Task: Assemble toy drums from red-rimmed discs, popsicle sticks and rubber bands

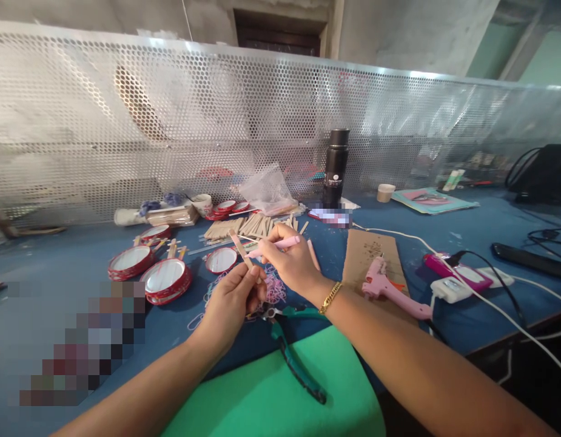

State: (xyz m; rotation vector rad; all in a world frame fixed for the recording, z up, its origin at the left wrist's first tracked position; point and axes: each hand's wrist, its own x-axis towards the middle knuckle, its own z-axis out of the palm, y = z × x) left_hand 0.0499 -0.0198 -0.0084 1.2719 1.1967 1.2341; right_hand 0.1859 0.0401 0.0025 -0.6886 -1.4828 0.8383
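My left hand (pixel 235 297) is closed around the lower end of a flat wooden craft stick (pixel 241 247), which tilts up and to the left. My right hand (pixel 292 261) grips a slim pink pen (pixel 287 242), its narrow end by the stick. Under the hands lies a tangle of pink and purple yarn (pixel 275 288). Green-handled pliers (pixel 289 352) rest just below, partly over a green cloth or pad (pixel 262 400). A round mirror (pixel 222 260) is left of the stick, and a loose pile of craft sticks (pixel 262 226) lies behind.
Several red-rimmed round pieces (pixel 166 282) stand at left. A pink glue gun (pixel 389 288) lies on cardboard (pixel 362 255) at right, near cables and a power strip (pixel 462 273). A black bottle (pixel 336 170) and paper cup (pixel 386 193) stand before the perforated metal screen (pixel 262 97).
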